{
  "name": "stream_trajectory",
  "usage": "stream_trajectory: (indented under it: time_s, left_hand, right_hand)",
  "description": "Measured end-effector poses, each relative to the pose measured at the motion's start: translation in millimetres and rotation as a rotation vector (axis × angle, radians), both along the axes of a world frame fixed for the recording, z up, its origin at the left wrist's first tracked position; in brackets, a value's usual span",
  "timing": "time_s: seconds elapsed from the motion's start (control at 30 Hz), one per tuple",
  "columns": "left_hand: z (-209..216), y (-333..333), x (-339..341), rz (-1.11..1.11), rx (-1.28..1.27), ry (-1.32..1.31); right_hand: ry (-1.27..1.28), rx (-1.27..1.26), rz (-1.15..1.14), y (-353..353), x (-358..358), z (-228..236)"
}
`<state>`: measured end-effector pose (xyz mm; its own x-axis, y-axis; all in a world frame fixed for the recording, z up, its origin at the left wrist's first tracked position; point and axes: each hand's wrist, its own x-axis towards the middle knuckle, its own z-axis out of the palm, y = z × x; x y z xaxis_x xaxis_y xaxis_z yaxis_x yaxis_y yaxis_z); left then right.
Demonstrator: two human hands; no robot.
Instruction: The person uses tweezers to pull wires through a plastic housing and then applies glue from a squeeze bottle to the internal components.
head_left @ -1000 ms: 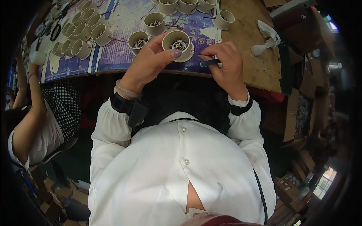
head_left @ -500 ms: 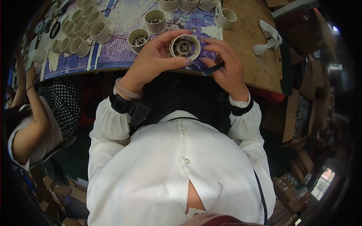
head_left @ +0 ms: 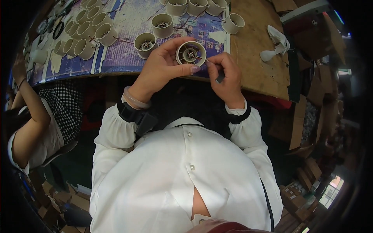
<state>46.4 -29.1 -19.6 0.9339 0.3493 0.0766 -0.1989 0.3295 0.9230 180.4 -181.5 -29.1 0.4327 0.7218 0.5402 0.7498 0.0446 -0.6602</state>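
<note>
Left hand (head_left: 165,64) holds one cup (head_left: 190,54), fingers curled; right hand (head_left: 226,75) holds one tool (head_left: 220,79), fingers closed, beside that cup. Two cups (head_left: 146,45) (head_left: 162,26) stand nearest its left.

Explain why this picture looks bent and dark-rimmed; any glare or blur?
Head view: the fisheye lens bows the table and leaves black corners; same view: glare whitens the window, and deep shadow fills the space below the table; same view: the held cup looks fairly clear, the boxes at right softer.
</note>
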Motion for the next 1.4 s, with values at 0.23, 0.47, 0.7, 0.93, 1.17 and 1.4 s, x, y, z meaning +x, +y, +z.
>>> stream_trajectory:
  time_s: [0.23,0.47,0.7,0.93,1.17,1.4]
  left_hand:
    - [0,4,-1,0.025,-0.033,-0.028]
    - [3,1,-6,-0.014,-0.074,-0.030]
    - [-1,3,0,0.022,0.047,-0.091]
    - [-4,6,8,0.095,0.063,-0.040]
    - [1,-7,9,0.157,0.171,-0.130]
    - [-6,-7,7,0.317,0.222,0.068]
  right_hand:
    - [0.219,-0.013,0.021,5,-2,-6]
    - [0.454,-0.002,0.017,1,-11,-1]
    - [0.454,-0.149,0.063,4,-1,8]
    - [0.461,-0.074,0.047,14,4,11]
    - [0.534,-0.075,0.111,11,-11,13]
    - [0.124,0.004,0.017,9,-18,17]
